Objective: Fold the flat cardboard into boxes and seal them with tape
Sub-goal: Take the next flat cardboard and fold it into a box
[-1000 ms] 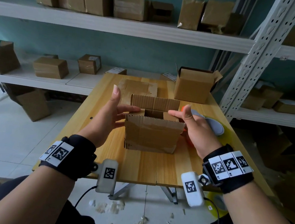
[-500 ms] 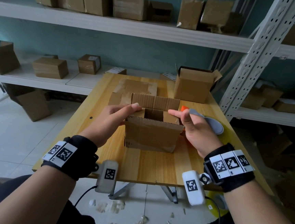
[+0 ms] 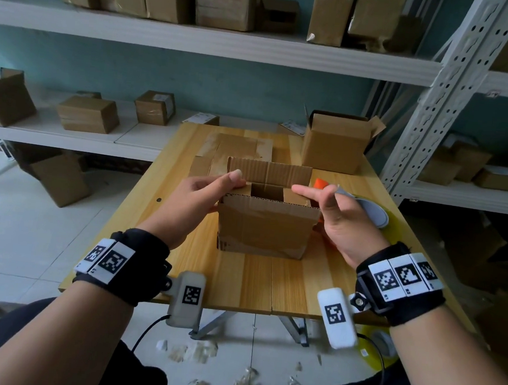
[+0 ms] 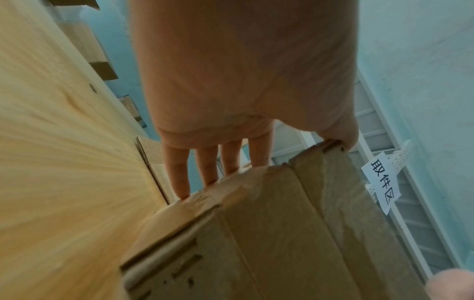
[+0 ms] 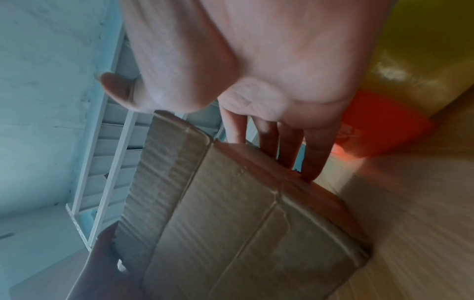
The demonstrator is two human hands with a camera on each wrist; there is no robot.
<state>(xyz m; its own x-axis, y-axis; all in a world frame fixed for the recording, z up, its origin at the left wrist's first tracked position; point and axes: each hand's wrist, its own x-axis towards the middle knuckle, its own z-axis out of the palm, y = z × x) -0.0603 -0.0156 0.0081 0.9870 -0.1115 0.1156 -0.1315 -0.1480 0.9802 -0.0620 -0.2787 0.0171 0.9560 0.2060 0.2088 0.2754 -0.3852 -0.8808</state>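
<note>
A small cardboard box (image 3: 263, 227) stands on the wooden table (image 3: 257, 284) with its top open and its far and near flaps upright. Both short side flaps are folded inward. My left hand (image 3: 222, 189) lies against the box's left side with its thumb pressing the left flap down; in the left wrist view its fingers (image 4: 179, 178) are straight along the box (image 4: 282, 233) wall. My right hand (image 3: 316, 201) mirrors this on the right side, thumb on the right flap, fingers (image 5: 290, 150) straight down the box (image 5: 243, 213) wall.
Flat cardboard (image 3: 238, 148) lies behind the box. An open box (image 3: 336, 144) stands at the table's back right. An orange-and-grey tape dispenser (image 3: 368, 208) lies just right of my right hand. Shelves with boxes and a steel rack post (image 3: 432, 109) surround the table.
Both hands have closed in on the box. The left hand, raised and open a second ago, has pushed the left flap down; the right thumb now rests on the right flap.
</note>
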